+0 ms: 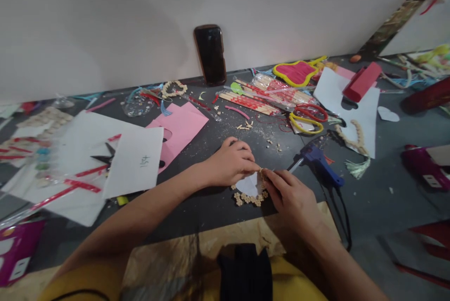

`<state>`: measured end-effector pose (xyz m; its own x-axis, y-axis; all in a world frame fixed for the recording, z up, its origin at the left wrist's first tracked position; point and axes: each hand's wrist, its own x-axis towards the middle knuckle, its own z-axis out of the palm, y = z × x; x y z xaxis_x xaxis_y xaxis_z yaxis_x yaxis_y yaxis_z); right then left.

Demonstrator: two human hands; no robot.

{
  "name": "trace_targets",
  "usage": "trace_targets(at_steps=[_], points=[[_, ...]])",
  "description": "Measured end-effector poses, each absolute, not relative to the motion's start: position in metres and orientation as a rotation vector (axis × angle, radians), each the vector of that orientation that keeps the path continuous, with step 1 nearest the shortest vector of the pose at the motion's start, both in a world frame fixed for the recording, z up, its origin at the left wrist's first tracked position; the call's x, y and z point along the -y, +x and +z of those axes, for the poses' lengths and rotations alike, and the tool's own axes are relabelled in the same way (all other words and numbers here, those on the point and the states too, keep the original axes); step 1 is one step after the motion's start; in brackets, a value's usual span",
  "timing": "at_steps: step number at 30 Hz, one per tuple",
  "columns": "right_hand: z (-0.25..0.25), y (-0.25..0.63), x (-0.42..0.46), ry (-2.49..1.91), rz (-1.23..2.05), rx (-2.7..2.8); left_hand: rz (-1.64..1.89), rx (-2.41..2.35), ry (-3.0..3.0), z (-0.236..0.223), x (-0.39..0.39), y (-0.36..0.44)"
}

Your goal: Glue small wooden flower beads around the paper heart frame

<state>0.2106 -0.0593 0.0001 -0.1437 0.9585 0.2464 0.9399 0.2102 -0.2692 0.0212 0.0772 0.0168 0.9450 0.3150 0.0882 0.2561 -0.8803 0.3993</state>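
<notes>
A white paper piece lies on the dark table between my hands. Small tan, flower-shaped bead clusters run along its lower and right edges. My left hand rests over its upper left side, fingers curled, with the fingertips at the top edge. From the right, my right hand pinches the right edge of the beaded border between thumb and fingers. Both hands partly cover the piece, so its full outline is hidden. Just right of them lies a blue glue gun, its nozzle pointing toward my right hand.
Scissors with red and yellow handles lie beyond the glue gun. Red-and-white wrapped sticks sit behind the hands, and tan bits are scattered nearer. Pink paper and white sheets cover the left. A phone leans on the wall.
</notes>
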Motion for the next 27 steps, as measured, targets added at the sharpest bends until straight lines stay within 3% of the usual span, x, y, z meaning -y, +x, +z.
trace_targets(at_steps=[27], points=[[0.012, 0.211, 0.069, -1.747, 0.222, 1.965, 0.274, -0.392, 2.912, 0.010, -0.065, 0.026]])
